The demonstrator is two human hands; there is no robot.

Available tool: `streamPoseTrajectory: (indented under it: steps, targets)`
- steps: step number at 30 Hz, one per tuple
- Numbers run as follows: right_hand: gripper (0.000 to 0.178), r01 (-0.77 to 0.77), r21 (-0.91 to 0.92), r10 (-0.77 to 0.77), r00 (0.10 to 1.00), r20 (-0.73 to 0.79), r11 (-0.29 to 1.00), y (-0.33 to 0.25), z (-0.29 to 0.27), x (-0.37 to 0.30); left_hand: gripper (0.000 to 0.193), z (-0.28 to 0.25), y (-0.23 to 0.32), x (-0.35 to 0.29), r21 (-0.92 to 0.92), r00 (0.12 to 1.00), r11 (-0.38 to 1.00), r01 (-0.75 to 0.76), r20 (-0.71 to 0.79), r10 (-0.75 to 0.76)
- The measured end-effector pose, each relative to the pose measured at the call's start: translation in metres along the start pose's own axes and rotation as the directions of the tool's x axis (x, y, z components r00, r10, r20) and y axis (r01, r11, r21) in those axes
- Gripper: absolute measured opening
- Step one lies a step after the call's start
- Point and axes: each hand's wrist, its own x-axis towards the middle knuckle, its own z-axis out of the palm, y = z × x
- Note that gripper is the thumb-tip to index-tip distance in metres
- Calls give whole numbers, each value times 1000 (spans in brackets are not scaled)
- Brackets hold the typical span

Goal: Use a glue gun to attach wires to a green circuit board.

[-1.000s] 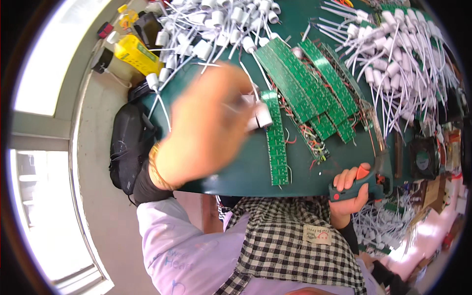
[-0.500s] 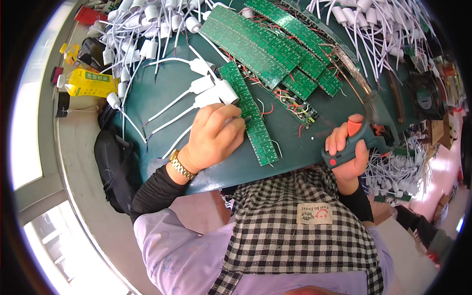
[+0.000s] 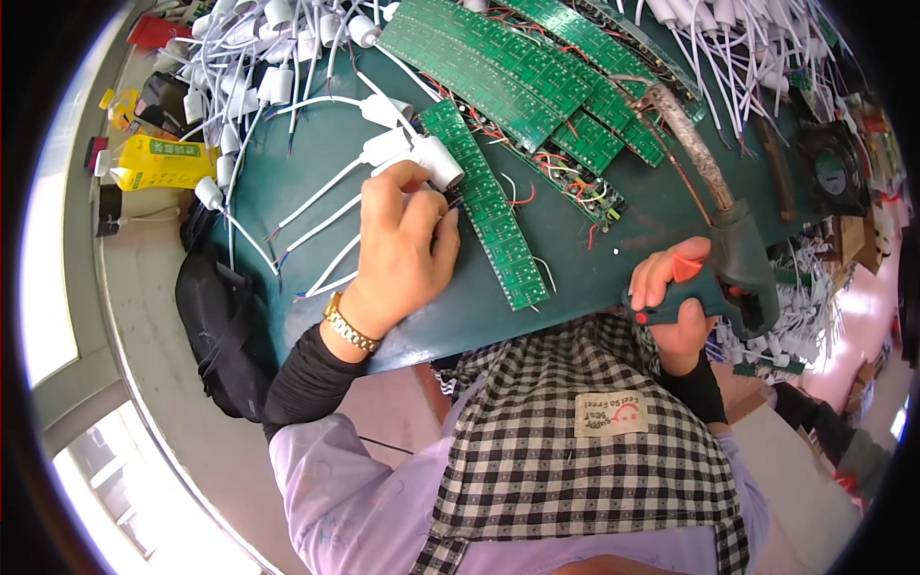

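Left fingers (image 3: 421, 209) bent beside white cups (image 3: 439, 163) with loose-ended wires (image 3: 318, 196), hold too hidden to tell; then a green strip (image 3: 484, 206) on the tabletop (image 3: 580, 273), seemingly not joined to those yet; right fingers (image 3: 652, 276) grasping a solder gun (image 3: 740, 235), tip away.

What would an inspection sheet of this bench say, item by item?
Surface: dark green tabletop, one small white speck.
Work pieces: narrow green circuit board, white cylinders close by.
Clutter: overlapping circuit boards; heaps of white parts upper left and upper right.
Hands: left hand at the white cylinders, grip unclear; right hand holds a trigger-handled tool.
Cables: white leads spread leftward; red wires by the boards.
Surroundings: yellow bottle, black bag, window at left.
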Motion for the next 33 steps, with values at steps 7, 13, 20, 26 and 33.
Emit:
streamPoseTrajectory:
  steps: [7, 13, 20, 26, 33]
  targets:
    - [50, -49, -56, 55, 993, 102, 997, -4, 11, -23, 23, -3, 0, 1, 139, 999, 989, -49, 29, 45]
    - [50, -114, -73, 122, 984, 127, 991, -5, 15, -35, 16, -2, 8, -1, 291, 999, 956, -29, 35, 20]
    - [48, -279, -143, 309, 905, 291, 950, -12, 19, -35, 10, 2, -2, 0, -29, 989, 989, 148, -5, -148]
    - [48, -263, -380, 400, 847, 349, 887, -2, 11, -45, 9, 2, -1, 2, -10, 991, 991, 130, 11, -130]
    - [32, -211, -475, 409, 836, 365, 854, 8, 8, -49, 8, 3, 0, 0, -7, 990, 990, 138, 33, -138]
